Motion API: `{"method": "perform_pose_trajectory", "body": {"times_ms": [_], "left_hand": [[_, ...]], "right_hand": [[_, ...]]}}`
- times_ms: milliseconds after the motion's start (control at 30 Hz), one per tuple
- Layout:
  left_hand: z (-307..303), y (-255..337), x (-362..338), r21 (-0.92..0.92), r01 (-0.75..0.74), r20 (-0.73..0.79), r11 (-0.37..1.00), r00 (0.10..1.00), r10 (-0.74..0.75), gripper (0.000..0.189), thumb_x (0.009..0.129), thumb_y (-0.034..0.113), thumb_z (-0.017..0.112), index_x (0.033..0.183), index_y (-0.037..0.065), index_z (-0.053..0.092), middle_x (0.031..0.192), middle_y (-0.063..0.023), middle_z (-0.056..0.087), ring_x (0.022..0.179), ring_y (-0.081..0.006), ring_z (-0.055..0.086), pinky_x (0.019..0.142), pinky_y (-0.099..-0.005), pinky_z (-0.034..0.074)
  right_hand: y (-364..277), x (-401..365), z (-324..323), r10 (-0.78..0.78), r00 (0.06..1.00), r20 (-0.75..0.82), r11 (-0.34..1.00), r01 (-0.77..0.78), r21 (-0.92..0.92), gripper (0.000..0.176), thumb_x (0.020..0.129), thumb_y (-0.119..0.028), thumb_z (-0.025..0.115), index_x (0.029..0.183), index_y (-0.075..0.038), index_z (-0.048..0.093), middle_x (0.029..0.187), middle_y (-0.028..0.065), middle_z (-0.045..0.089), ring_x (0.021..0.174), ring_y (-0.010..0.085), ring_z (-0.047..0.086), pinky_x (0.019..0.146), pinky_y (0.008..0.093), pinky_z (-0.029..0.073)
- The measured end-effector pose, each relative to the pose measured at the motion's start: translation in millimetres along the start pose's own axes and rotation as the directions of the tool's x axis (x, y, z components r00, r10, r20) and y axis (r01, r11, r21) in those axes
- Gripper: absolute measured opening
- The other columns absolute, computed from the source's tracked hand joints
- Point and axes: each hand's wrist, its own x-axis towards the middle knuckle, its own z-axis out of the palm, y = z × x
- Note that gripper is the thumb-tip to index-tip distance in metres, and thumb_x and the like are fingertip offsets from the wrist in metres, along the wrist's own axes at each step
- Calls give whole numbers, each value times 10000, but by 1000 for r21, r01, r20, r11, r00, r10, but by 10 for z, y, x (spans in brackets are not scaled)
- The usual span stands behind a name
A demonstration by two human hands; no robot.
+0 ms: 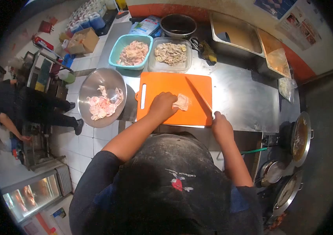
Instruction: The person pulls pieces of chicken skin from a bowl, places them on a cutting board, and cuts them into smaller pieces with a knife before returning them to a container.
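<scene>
Orange board (166, 83) below, tuck your bent left hand (163, 105), pinch unclear, against the meat (181, 102) from nine o'clock, clear of the knife (203, 100) your right hand (221, 124) grips.

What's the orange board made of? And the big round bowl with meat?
The orange board seems to be smooth, dull plastic: even colour, no wood grain. The bowl looks like shiny metal, perhaps stainless steel: silvery grey with bright reflections.

One head-worn camera looks forward and steeply down past the wearer's dark clothing (166, 196), fairly near the orange cutting board (164, 84); its wide, dark-rimmed view takes in the steel bench (244, 103), the tiled floor (83, 145) at left and the pans (301, 139) at right.
</scene>
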Motion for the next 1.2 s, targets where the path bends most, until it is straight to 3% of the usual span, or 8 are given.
{"method": "perform_pose_trajectory", "body": {"times_ms": [133,400,600,833,900,1000,1133,1200], "left_hand": [[22,73,-23,-21,35,-27,999,999,-36,296,884,263,860,1101,72,796,1063,-139,753,1066,-378,694,967,-509,559],[219,-11,-19,-37,-33,-188,999,982,25,106,909,172,802,974,91,821,947,-129,756,955,-382,713,905,-512,575],[192,-37,45,-27,25,-88,999,996,-27,83,901,154,793,923,76,812,926,-150,753,939,-389,729,876,-514,594],[229,-198,17,55,60,-124,997,991,-53,89,921,133,763,937,53,800,965,-166,762,928,-403,737,888,-530,596],[73,-165,4,30,204,-78,979,976,-201,155,932,158,763,1040,51,790,987,-180,752,941,-423,737,890,-535,597],[112,-193,24,-238,187,-150,953,962,-226,215,942,192,758,1105,53,765,1022,-195,727,997,-431,728,900,-543,590],[209,240,170,-217,49,-252,975,962,-105,231,936,191,758,1116,47,755,1041,-218,701,1073,-425,715,923,-546,585],[226,326,291,-66,121,52,990,992,-118,199,925,165,767,1080,40,761,1088,-237,692,1094,-424,700,941,-547,580]], "right_hand": [[-192,-184,-28,-48,997,65,993,40,114,212,1084,-246,564,1192,-70,612,1068,277,747,1039,508,728,880,625,571],[-710,71,-60,-122,975,185,992,122,14,203,1084,-170,497,1175,-33,616,998,287,763,936,505,753,821,609,589],[-895,273,114,-153,976,157,988,149,40,190,1071,-151,495,1154,-14,598,959,307,753,944,517,750,835,620,583],[27,-612,16,-10,968,252,999,20,-37,187,1063,-183,551,1183,-47,596,998,289,763,937,519,753,836,652,572],[301,-894,-23,38,967,253,994,-10,-111,187,1040,-191,609,1165,-52,596,989,284,758,932,521,746,828,659,563],[464,-1174,-225,21,972,235,1000,-18,-13,199,1033,-196,652,1149,-48,590,970,302,743,935,542,727,812,668,548],[526,-1225,-76,36,994,108,994,-47,101,214,1047,-215,667,1129,-38,579,943,321,728,935,568,704,792,667,533],[427,-1164,-60,87,990,107,977,-106,186,226,1072,-235,654,1119,-32,568,927,332,722,935,590,691,788,661,527]]}}
